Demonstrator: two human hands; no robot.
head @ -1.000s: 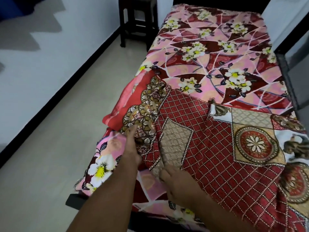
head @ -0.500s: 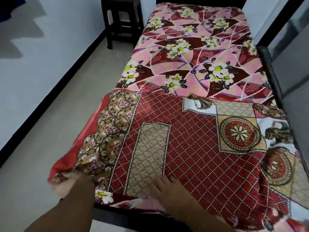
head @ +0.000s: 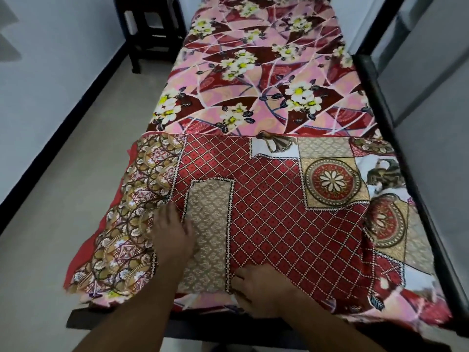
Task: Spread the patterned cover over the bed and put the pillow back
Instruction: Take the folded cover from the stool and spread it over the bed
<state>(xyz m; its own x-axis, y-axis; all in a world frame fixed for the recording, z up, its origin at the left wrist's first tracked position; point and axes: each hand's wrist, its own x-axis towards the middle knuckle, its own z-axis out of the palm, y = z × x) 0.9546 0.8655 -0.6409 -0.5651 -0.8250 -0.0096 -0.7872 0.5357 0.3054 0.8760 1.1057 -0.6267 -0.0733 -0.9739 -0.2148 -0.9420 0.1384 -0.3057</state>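
A red and gold patterned cover [head: 274, 207] lies folded over the near part of the bed, its far edge ending halfway up the pink floral sheet [head: 264, 77]. The cover's left side hangs off the bed edge. My left hand [head: 172, 232] rests flat on the cover, fingers spread, near the tan panel. At the cover's near edge my right hand [head: 261, 290] presses down with fingers curled on the hem. No pillow is in view.
A black bed frame [head: 380, 102] runs along the right side beside a grey wall. A dark wooden stool [head: 149, 29] stands at the far left of the bed. Pale tiled floor [head: 76, 174] lies to the left, bordered by a white wall with black skirting.
The cover's bunched left part has been pulled out to the left and flattened. My left hand went out to the left corner, then came back onto the cover. The view shifted forward.
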